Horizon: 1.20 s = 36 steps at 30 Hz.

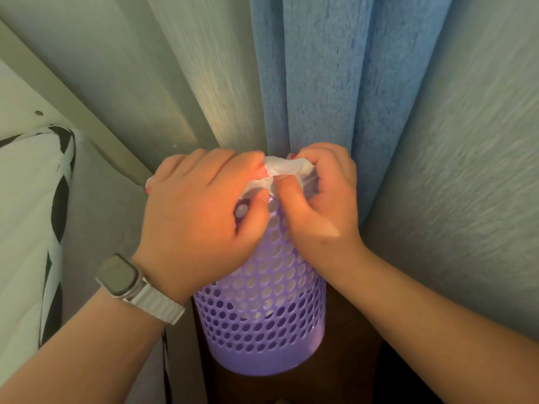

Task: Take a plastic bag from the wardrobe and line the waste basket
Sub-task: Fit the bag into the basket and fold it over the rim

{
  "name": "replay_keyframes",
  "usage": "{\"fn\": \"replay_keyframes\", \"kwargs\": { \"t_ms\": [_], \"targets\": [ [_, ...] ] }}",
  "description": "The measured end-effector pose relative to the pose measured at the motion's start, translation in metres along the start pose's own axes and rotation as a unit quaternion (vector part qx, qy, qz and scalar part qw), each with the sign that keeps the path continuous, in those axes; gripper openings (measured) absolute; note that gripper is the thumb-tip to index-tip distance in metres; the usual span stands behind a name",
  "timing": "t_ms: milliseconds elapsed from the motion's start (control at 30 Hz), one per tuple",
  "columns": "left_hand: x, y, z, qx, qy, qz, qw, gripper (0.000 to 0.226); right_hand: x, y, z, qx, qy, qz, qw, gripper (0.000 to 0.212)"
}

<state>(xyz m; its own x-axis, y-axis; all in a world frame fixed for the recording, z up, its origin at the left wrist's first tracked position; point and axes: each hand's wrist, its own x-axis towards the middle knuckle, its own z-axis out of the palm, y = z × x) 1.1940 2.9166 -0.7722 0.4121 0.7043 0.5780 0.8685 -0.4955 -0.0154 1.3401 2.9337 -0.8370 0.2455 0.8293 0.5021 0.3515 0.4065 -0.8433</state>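
Note:
A purple perforated waste basket [262, 310] stands upright on a dark floor, just in front of the curtains. White plastic shows through its holes. Both hands are over its top, hiding the rim. My left hand [201, 217], with a watch on the wrist, is closed on a bunched white plastic bag [280, 170] at the basket's far edge. My right hand [320, 205] pinches the same bunch of bag from the right side, thumb pressed on it.
Grey-green curtains [175, 68] and a blue curtain [320, 68] hang close behind the basket. A white cushion with black pattern [32, 228] and a pale board [73, 112] lie at the left. Dark floor [350, 360] shows around the basket's base.

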Motion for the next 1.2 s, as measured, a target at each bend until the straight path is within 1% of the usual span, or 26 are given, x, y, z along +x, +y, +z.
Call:
{"fn": "replay_keyframes", "kwargs": {
  "t_ms": [100,200,300,433,533,633,733,833,933,1067,1200],
  "targets": [
    [-0.001,0.004,0.006,0.01,0.003,-0.024,1.0,0.024,-0.002,-0.006,0.004,-0.007,-0.005,-0.002,1.0,0.025],
    [-0.003,-0.001,0.011,0.013,0.011,-0.041,0.999,0.019,-0.003,-0.008,0.005,-0.009,-0.011,-0.001,1.0,0.022],
    [-0.004,-0.007,0.014,-0.016,0.011,-0.068,0.997,0.016,-0.004,-0.004,0.005,-0.003,-0.025,-0.001,1.0,0.021],
    [-0.004,-0.02,0.014,-0.05,0.023,-0.094,0.994,0.018,-0.001,0.004,0.0,0.007,-0.028,0.03,0.999,0.026],
    [-0.004,-0.023,0.013,-0.067,0.036,-0.094,0.993,0.018,0.003,0.009,-0.005,0.006,-0.024,0.02,1.0,0.03],
    [-0.004,-0.02,0.013,-0.094,0.045,-0.096,0.99,0.02,0.003,0.01,-0.007,0.015,-0.008,0.017,1.0,0.029],
    [-0.004,-0.021,0.011,-0.109,0.042,-0.089,0.989,0.023,0.003,0.009,-0.006,0.012,0.004,0.017,1.0,0.031],
    [-0.003,-0.02,0.005,-0.065,0.033,-0.046,0.996,0.027,0.003,0.008,-0.005,-0.004,0.005,0.009,1.0,0.034],
    [-0.003,-0.009,0.005,-0.028,0.045,-0.023,0.998,0.029,0.002,0.004,-0.002,-0.014,-0.003,0.016,1.0,0.037],
    [-0.003,-0.002,0.01,-0.023,0.03,-0.042,0.998,0.022,-0.001,-0.003,0.003,-0.028,-0.012,0.009,0.999,0.036],
    [-0.004,-0.008,0.012,-0.032,0.03,-0.056,0.997,0.02,-0.003,-0.004,0.004,-0.03,-0.023,0.0,0.999,0.034]
  ]
}}
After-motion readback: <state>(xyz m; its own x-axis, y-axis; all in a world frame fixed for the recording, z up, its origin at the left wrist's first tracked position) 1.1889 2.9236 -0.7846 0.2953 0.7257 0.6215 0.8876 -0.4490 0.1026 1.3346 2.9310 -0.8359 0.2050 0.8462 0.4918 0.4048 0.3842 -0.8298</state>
